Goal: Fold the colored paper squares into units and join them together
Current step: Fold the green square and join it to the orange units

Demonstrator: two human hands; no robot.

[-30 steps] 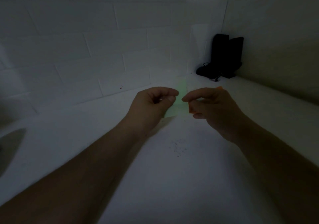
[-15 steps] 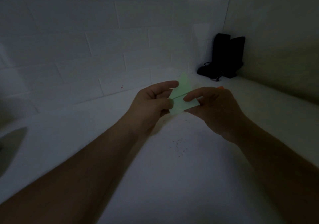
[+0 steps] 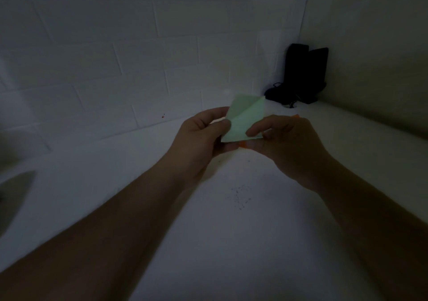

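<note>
With the left hand (image 3: pixel 203 136) pinching the green paper (image 3: pixel 245 120) at its 9 o'clock edge and the right hand (image 3: pixel 284 143) gripping its 5 o'clock corner along with an orange piece (image 3: pixel 243 144), the crease wants aligned edges before firm pressing.

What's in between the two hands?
A light green paper, folded with a slanted crease, is pinched between the left hand and the right hand. A bit of orange paper peeks out beneath it, in the head view.
</note>
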